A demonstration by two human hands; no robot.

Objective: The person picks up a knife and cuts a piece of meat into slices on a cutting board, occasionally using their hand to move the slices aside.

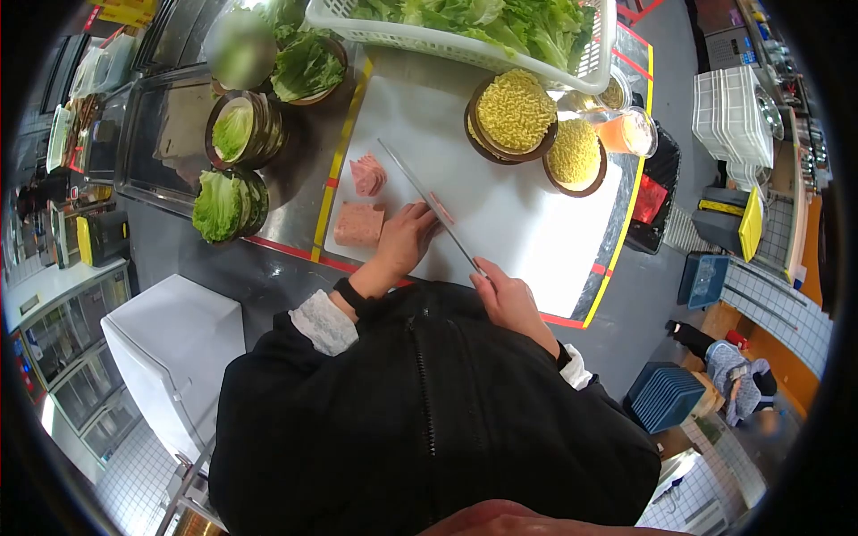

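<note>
White board [518, 228] beneath the knife [418, 186], grey floor [630, 326] around.

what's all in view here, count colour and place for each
knife: 1, grey, over the board, in the right hand
pink meat block: 1, pink, left on board
meat slices: several, pink, beyond block
cutting board: 1, white, before the person
noodles: 2 bowlfuls, yellow, board's far right
basket: 1, white, far edge, holding lettuce
lettuce stacks: several, green, left
cup: 1, orange contents, right of noodles
co-worker: 1, grey-black clothing, lower right
left hand: 1, bare, beside blade
right hand: 1, bare, on handle
</note>
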